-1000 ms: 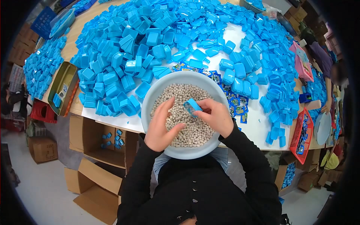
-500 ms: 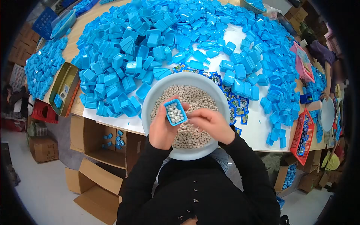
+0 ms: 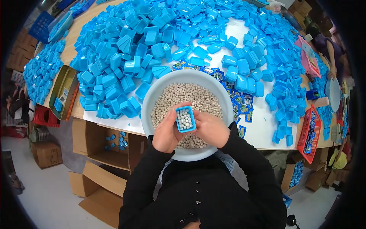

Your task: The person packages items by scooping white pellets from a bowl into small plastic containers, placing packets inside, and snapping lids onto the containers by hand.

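Observation:
A small blue box (image 3: 185, 119) filled with pale round beads is upright over the basin, its open top facing me. My left hand (image 3: 167, 131) is wrapped round its left side and underside. My right hand (image 3: 209, 128) touches the box's right side with its fingers curled; whether anything else is in them is hidden. Beneath both hands lies a light grey-blue basin (image 3: 150, 100) holding many beige beads (image 3: 190, 91). Patterned blue packets (image 3: 242, 105) lie beside the basin's right rim.
Blue boxes (image 3: 110, 80) are heaped left and behind, with more (image 3: 280, 91) at right. A red basket (image 3: 309, 133) stands at the right edge. Cardboard boxes (image 3: 103, 183) sit below left. At far right a person's arm (image 3: 331, 61) reaches beside a round tray (image 3: 334, 95).
A second ago my right hand held a blue box over the beads and my left was open. The filled box is now in my left hand, and my right hand has come against it.

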